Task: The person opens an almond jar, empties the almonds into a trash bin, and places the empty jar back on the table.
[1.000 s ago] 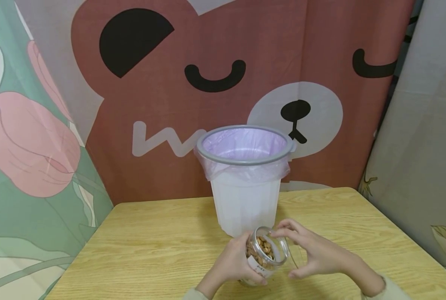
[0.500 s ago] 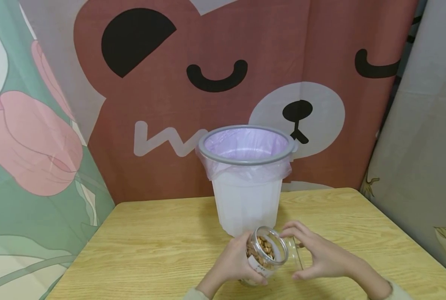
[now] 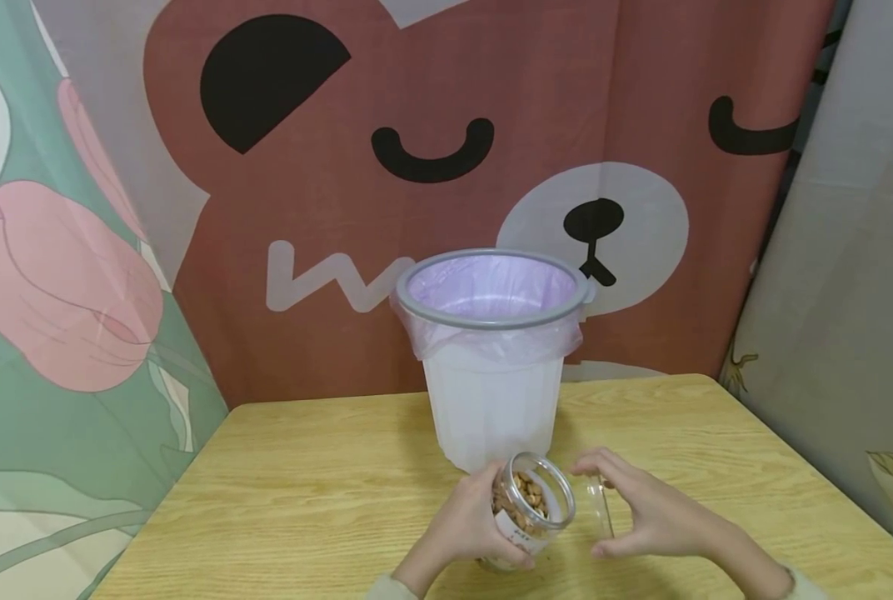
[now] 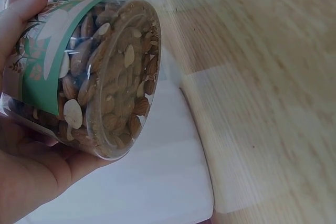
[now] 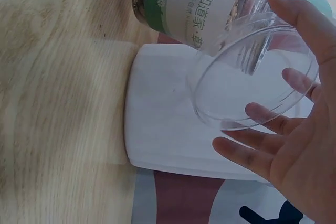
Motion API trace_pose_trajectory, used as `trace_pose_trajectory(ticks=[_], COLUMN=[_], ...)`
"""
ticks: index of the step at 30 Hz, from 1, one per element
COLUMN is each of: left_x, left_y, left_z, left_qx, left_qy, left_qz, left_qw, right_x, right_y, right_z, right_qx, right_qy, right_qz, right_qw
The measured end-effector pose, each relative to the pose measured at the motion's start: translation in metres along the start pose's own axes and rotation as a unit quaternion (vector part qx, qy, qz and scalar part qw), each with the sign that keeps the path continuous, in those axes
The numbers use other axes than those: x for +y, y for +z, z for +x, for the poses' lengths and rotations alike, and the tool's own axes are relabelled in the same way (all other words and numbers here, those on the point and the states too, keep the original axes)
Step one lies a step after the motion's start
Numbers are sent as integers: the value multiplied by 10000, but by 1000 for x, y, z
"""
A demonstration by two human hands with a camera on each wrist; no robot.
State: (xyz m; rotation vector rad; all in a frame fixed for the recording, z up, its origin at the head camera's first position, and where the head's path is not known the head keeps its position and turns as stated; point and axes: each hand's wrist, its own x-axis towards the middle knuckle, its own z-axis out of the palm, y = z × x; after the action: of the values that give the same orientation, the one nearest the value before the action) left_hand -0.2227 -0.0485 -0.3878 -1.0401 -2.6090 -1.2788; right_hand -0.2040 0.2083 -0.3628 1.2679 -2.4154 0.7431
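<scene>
My left hand (image 3: 469, 518) grips a clear jar of almonds (image 3: 521, 508), which is tilted with its uncovered mouth toward the right. In the left wrist view almonds fill the bottom of the jar (image 4: 123, 77), and a green and white label wraps its side. My right hand (image 3: 660, 510) holds a clear round lid (image 3: 601, 507) by its edge, between thumb and fingers, a small gap to the right of the jar's mouth. The right wrist view shows the lid (image 5: 199, 95) close to the labelled jar (image 5: 184, 3).
Behind the hands a white bin (image 3: 491, 400) with a grey rim and a purple liner bag stands on the wooden table (image 3: 304, 492). A curtain with a bear print (image 3: 304, 200) hangs behind the table, and printed curtains flank both sides.
My right hand has moved right with the lid, away from the jar's mouth, so the gap between them has widened. The left hand and the jar stay in about the same place.
</scene>
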Motion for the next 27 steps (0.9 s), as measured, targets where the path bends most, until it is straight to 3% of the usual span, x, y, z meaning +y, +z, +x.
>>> trace_pose_trajectory(ticks=[5,14,27], left_x=[0,0,0], left_y=[0,1,2], left_z=[0,-1,0], left_qx=[-14,-10,-20], left_qy=[7,-56,-71], left_qz=[48,208,305], left_qw=[10000,9998,9995], right_x=[-1,2,6], right_y=[0,2,1], right_z=[-3,-7,-17], right_qx=[16,320,18], right_qy=[226,275,706], right_qz=[-378,-891,-743], right_qw=[9990,9951,9947])
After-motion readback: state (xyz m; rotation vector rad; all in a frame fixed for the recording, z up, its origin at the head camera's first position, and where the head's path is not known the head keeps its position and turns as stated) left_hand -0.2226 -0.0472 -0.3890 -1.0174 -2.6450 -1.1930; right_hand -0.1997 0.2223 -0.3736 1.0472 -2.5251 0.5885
